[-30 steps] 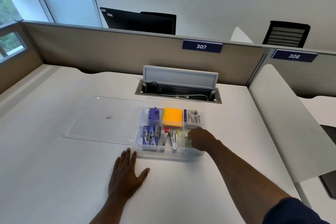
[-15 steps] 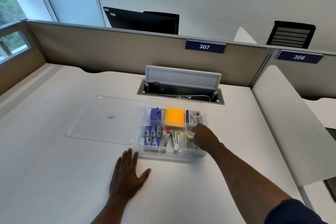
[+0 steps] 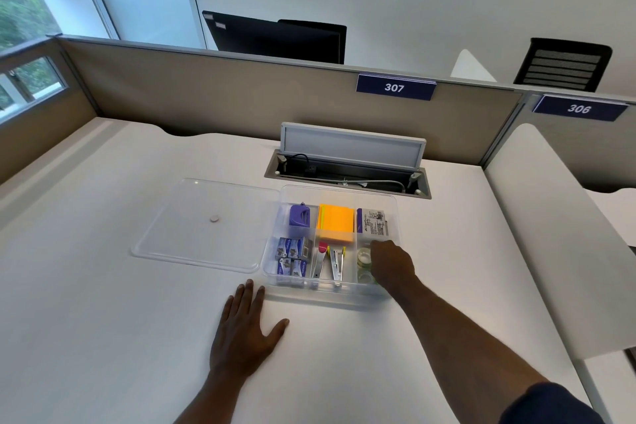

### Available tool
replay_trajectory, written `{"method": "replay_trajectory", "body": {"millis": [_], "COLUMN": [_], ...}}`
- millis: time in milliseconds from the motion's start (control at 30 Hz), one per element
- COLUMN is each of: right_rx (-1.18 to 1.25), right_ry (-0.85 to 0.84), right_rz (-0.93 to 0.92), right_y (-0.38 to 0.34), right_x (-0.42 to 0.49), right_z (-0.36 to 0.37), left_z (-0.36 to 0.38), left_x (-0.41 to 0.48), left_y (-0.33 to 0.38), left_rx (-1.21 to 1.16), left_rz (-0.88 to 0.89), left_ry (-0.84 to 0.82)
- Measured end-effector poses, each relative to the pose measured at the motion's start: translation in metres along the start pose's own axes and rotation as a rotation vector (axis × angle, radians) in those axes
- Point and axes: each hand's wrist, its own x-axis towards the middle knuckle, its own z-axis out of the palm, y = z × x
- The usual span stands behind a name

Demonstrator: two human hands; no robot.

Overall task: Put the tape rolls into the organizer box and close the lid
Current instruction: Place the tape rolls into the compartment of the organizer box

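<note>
The clear organizer box (image 3: 339, 190) sits open on the white desk. Two clear tape rolls (image 3: 363, 257) lie in its front right compartment, one behind the other. My right hand (image 3: 393, 262) reaches into that compartment, right beside the rolls, with its fingers bent downward and hidden; whether they grip a roll is unclear. The clear lid (image 3: 192, 244) lies flat on the desk, touching the box's left side. My left hand (image 3: 246, 330) rests flat on the desk in front of the box's left corner, fingers spread and holding nothing.
The other compartments hold a purple item (image 3: 299, 215), orange sticky notes (image 3: 336, 225), a labelled packet (image 3: 375, 222), staple boxes (image 3: 292, 256) and staple removers (image 3: 335, 262). An open cable tray (image 3: 347, 175) lies behind the box. A divider (image 3: 550, 234) bounds the desk on the right.
My right hand has drawn back slightly to the right, uncovering the tape rolls it covered a second ago. The view has shifted a little; my left hand stays flat.
</note>
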Motion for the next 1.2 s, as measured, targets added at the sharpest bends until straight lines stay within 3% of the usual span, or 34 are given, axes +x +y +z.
{"method": "replay_trajectory", "body": {"millis": [500, 767, 1033, 1200], "right_rx": [-0.037, -0.058, 0.222, 0.206], "right_ry": [0.076, 0.088, 0.109, 0.062], "right_rz": [-0.037, -0.216, -0.149, -0.086], "right_y": [-0.003, -0.0068, -0.0004, -0.0036], "right_x": [0.0022, 0.0078, 0.0063, 0.0027], "right_z": [0.0048, 0.0043, 0.0002, 0.0015], "left_z": [0.0024, 0.0021, 0.0027, 0.0021], "left_x": [0.0, -0.0004, 0.0002, 0.0003], "left_y": [-0.0006, -0.0003, 0.0004, 0.0011], "left_rx": [0.001, 0.011, 0.025, 0.014], "left_rz": [-0.006, -0.007, -0.011, -0.008], "left_ry": [0.006, 0.006, 0.019, 0.023]}}
